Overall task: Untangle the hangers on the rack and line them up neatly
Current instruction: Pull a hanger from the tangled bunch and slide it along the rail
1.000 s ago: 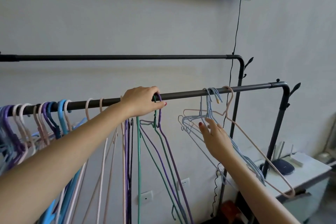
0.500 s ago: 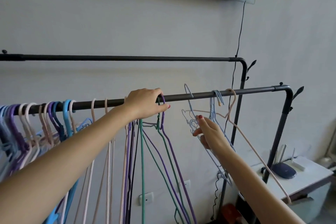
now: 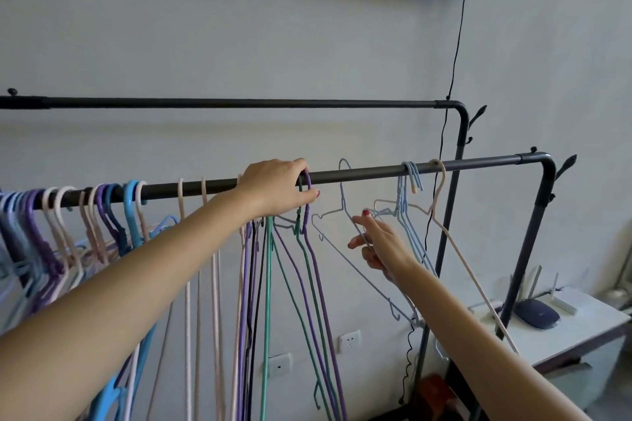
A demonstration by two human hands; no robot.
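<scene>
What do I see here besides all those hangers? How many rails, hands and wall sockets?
Rails: 2, back rail, front rail
Hands: 2, left hand, right hand pinching pale blue hanger
Wall sockets: 2, left socket, right socket
Total: 6

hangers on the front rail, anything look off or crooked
Yes. The pale blue hanger held by the right hand is tilted, its hook above the front rail rather than hung over it. Right of it, the beige hanger hangs skewed across the blue hangers.
</scene>
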